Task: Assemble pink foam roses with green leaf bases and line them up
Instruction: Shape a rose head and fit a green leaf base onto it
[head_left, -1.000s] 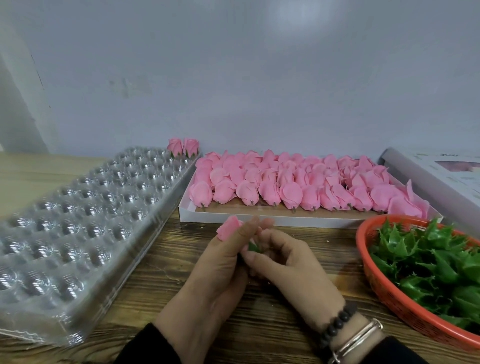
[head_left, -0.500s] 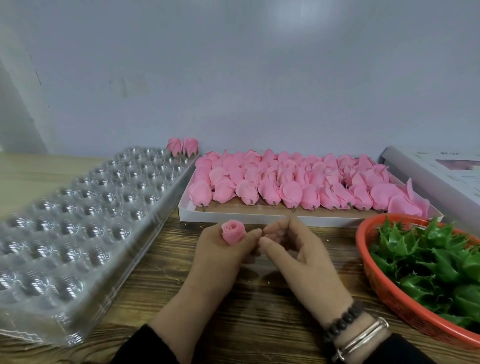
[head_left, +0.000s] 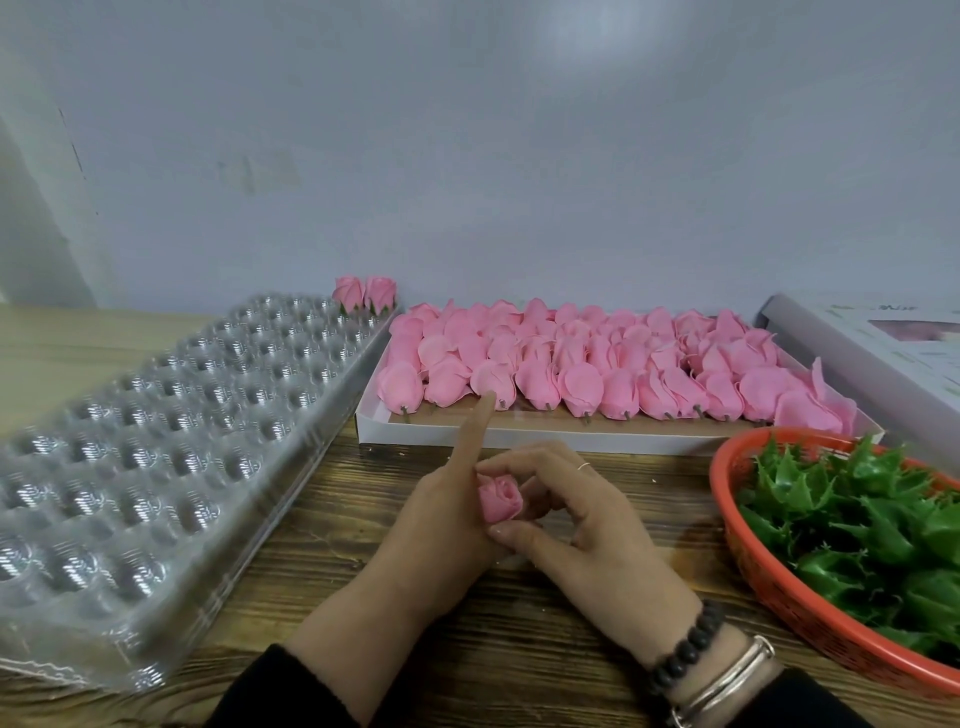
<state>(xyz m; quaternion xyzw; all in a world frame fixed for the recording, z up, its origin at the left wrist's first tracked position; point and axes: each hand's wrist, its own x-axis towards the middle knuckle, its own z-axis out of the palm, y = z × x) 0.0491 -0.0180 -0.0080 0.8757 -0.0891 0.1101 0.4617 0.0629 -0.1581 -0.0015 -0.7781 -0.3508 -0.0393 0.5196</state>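
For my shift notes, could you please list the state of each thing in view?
rose: held between both hands
left hand: grips rose, forefinger straight
right hand: pinches rose
white box: open, full of pink roses
red basket: holds green leaf bases
plastic tray: cups empty

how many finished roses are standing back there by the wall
2: both finished roses stand side by side at the far end of the clear tray. Others may be hidden.

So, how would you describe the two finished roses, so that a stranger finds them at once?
Start at the clear plastic tray lying on the left of the wooden table. At its far right corner, near the wall, stand the two finished roses. Unlike the pink roses in the white box, they stand upright, outside the box, showing green at their bases.
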